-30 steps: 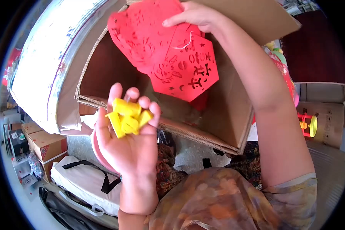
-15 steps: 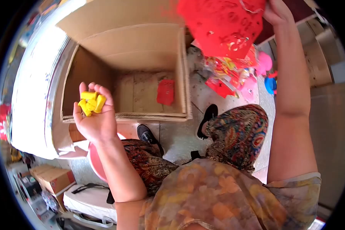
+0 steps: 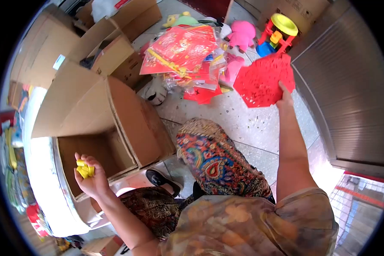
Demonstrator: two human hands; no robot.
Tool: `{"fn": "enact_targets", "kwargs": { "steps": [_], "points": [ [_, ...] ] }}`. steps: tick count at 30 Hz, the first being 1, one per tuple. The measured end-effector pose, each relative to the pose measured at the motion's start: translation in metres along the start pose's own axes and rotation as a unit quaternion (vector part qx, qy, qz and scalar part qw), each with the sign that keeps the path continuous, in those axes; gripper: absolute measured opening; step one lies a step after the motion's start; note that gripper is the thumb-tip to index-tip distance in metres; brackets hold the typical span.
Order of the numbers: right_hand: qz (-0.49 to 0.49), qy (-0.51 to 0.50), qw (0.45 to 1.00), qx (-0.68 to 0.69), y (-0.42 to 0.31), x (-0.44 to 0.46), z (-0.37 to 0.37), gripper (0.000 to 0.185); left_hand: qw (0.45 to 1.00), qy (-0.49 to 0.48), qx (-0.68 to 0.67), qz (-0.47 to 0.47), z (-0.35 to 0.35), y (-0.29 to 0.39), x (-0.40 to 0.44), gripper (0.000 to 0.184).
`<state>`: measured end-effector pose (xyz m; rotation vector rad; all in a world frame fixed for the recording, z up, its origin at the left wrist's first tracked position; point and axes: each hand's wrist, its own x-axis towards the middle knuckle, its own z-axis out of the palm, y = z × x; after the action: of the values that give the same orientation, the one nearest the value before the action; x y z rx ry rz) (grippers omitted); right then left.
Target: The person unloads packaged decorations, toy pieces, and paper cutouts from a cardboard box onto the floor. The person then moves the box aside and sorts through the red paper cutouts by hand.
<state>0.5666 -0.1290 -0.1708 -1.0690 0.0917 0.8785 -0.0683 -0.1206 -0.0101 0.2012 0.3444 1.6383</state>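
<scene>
My left hand (image 3: 93, 181) is palm up at the near edge of the open cardboard box (image 3: 143, 128), its fingers curled round several small yellow pieces (image 3: 85, 170). Out to the right, my right hand (image 3: 285, 97) grips red cut-out paper (image 3: 262, 83) by its lower right edge, above the tiled floor. Left of that paper lies a pile of red and gold decorations (image 3: 185, 47) in clear wrapping, with pink plush toys (image 3: 242, 35) beside it.
A toy with a yellow dish (image 3: 284, 24) and blue base stands at the upper right. More cardboard boxes (image 3: 45, 47) are stacked at the upper left. A ridged grey panel (image 3: 347, 85) borders the right side. My shoe (image 3: 163, 179) is near the box.
The view has turned rightward. My right hand has carried the red paper out of the box and over the floor to the right. My left hand still holds the yellow pieces.
</scene>
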Motion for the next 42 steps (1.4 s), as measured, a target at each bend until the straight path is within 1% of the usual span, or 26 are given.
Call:
{"fn": "enact_targets", "kwargs": {
  "steps": [1,3,5,8,10,11,13,14,16,17,18,20,24,26,27,29,30,32,34,36,38,40,41,42],
  "points": [
    [0.020,0.009,0.999,0.029,0.021,0.015,-0.031,0.042,1.000,0.017,0.010,0.002,0.004,-0.003,0.001,0.042],
    [0.052,0.075,0.995,0.042,0.066,0.028,-0.075,0.046,1.000,0.018,0.003,-0.008,0.012,-0.008,0.001,0.043],
    [0.064,0.168,0.984,-0.008,0.109,0.035,-0.106,0.048,0.999,0.037,-0.018,-0.022,0.021,-0.014,-0.003,0.043],
    [0.074,0.188,0.979,-0.001,0.152,0.022,-0.105,0.048,0.998,0.043,-0.010,-0.038,0.035,-0.027,-0.011,0.042],
    [0.097,0.225,0.969,-0.008,0.166,0.008,-0.089,0.042,0.998,0.049,0.007,-0.048,0.043,-0.033,-0.017,0.041],
    [0.101,0.233,0.967,-0.003,0.177,0.008,-0.086,0.042,0.998,0.046,0.009,-0.048,0.046,-0.037,-0.020,0.041],
    [0.101,0.157,0.979,0.075,0.197,0.014,-0.084,0.036,0.998,0.044,0.018,-0.047,0.049,-0.044,-0.024,0.041],
    [0.103,0.163,0.978,0.078,0.201,0.016,-0.083,0.036,0.997,0.045,0.023,-0.052,0.052,-0.048,-0.025,0.041],
    [0.164,0.118,0.970,0.136,0.204,0.016,-0.079,0.035,0.997,0.025,0.027,-0.068,0.059,-0.057,-0.029,0.041],
    [0.173,0.095,0.972,0.127,0.205,0.015,-0.077,0.036,0.997,0.023,0.040,-0.061,0.062,-0.062,-0.031,0.040],
    [0.174,0.097,0.972,0.128,0.203,0.013,-0.075,0.036,0.997,0.023,0.042,-0.061,0.065,-0.067,-0.032,0.040],
    [0.247,0.144,0.957,0.038,0.197,0.008,-0.071,0.037,0.995,-0.004,0.041,-0.088,0.068,-0.073,-0.032,0.039],
    [0.252,0.149,0.956,-0.014,0.203,0.008,-0.095,0.039,0.993,-0.009,0.052,-0.106,0.077,-0.087,-0.029,0.037],
    [0.232,0.205,0.937,-0.160,0.199,0.004,-0.102,0.038,0.988,-0.029,0.062,-0.139,0.080,-0.094,-0.027,0.036],
    [0.231,0.204,0.938,-0.160,0.197,0.003,-0.108,0.038,0.988,-0.030,0.061,-0.137,0.084,-0.099,-0.026,0.036],
    [0.246,0.188,0.910,-0.274,0.194,0.002,-0.116,0.035,0.985,0.005,0.096,-0.141,0.092,-0.111,-0.022,0.033],
    [0.245,0.188,0.911,-0.273,0.190,-0.001,-0.112,0.035,0.983,0.008,0.114,-0.145,0.095,-0.119,-0.018,0.033],
    [0.188,0.084,0.957,-0.206,0.174,-0.016,-0.087,0.028,0.969,-0.022,0.148,-0.197,0.094,-0.127,-0.005,0.034],
    [0.140,-0.033,0.987,-0.075,0.149,-0.042,-0.035,0.023,0.963,-0.004,0.168,-0.209,0.097,-0.147,0.008,0.034],
    [0.117,-0.183,0.974,-0.060,0.113,-0.073,0.022,0.021,0.961,0.020,0.082,-0.264,0.105,-0.177,0.019,0.034],
    [0.086,-0.307,0.948,-0.025,0.076,-0.116,0.078,0.026,0.946,-0.009,0.024,-0.325,0.096,-0.197,0.038,0.034],
    [0.035,-0.398,0.916,-0.035,0.058,-0.151,0.123,0.029,0.943,-0.014,0.025,-0.331,0.097,-0.218,0.045,0.033],
    [-0.001,-0.418,0.906,-0.068,0.048,-0.171,0.142,0.029,0.946,0.015,0.062,-0.318,0.100,-0.227,0.048,0.036],
    [-0.038,-0.434,0.894,-0.104,0.044,-0.187,0.158,0.030,0.945,0.010,0.061,-0.321,0.101,-0.233,0.051,0.036]
  ]
}}
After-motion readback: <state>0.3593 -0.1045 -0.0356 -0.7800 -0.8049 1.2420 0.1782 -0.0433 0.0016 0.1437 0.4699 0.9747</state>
